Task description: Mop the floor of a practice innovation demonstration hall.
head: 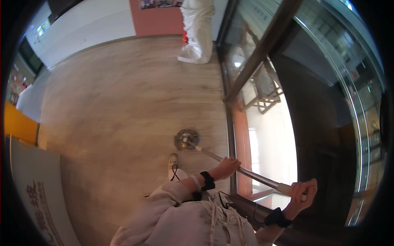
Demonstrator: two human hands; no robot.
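Note:
A mop's metal handle [260,177] slants from the lower right down to a round grey mop head [186,139], which rests on the wood-look floor just ahead of my shoe [173,161]. My left hand [226,168] is closed around the middle of the pole. At the upper end, my right hand [303,192] grips the pale plastic grip [283,188]. Both wrists wear black bands, and a thin cable runs near the right one.
A dark-framed glass partition [229,123] runs along the right, with a wooden chair [265,95] behind it. A white plastic-wrapped object [198,33] stands by the far wall. A grey panel with writing [37,184] and an orange block [20,124] stand at left.

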